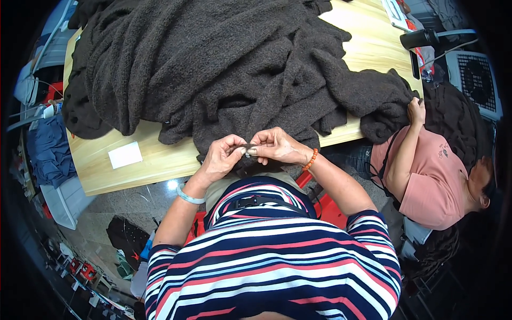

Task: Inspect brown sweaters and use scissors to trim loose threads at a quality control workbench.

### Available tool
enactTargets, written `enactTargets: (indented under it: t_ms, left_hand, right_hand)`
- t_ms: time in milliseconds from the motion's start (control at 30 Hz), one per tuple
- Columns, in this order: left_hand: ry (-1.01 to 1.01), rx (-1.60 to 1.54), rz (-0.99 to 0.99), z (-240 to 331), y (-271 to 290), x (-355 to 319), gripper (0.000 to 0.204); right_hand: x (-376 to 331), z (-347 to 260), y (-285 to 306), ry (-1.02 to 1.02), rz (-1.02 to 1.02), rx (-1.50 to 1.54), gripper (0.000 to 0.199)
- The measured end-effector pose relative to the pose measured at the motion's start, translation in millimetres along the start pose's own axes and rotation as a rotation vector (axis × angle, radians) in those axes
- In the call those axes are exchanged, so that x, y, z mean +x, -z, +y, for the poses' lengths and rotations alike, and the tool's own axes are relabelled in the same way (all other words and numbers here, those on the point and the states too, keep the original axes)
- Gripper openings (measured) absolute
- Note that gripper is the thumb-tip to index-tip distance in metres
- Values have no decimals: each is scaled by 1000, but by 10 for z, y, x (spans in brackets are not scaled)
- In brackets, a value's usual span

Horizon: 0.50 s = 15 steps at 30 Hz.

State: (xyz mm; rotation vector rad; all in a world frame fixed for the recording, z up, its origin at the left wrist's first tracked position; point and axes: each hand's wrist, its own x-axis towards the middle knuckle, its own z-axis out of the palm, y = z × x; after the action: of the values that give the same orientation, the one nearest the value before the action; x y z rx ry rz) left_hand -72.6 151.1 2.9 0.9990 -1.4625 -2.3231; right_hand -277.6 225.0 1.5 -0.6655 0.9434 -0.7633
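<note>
- The table (pixel 168 158), pale with a wood grain, stretches out in front of the hands (pixel 280 146), its near edge close to them.
- Dark brown knit fabric (pixel 213 69) lies heaped over most of it, beyond the hands and to both sides, in loose folds.
- One length runs to the table's edge, right of the hands.
- A blank white rectangle (pixel 125 156), like paper, lies left of the hands, apart from the fabric.
</note>
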Motion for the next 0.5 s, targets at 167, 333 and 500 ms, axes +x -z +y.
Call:
enactTargets:
  t_ms: [167, 333, 500]
  left_hand:
    - [-217, 357, 63, 26, -29, -35, 40]
    - [-295, 842, 132, -137, -21, -29, 60]
    - [-480, 378, 196, 276, -130, -75, 37]
  right_hand:
    - [41, -7, -42, -10, 209, 66, 19]
    - [-78, -314, -196, 104, 190, 140, 21]
    - [-229, -657, 46, 551, 372, -1040, 90]
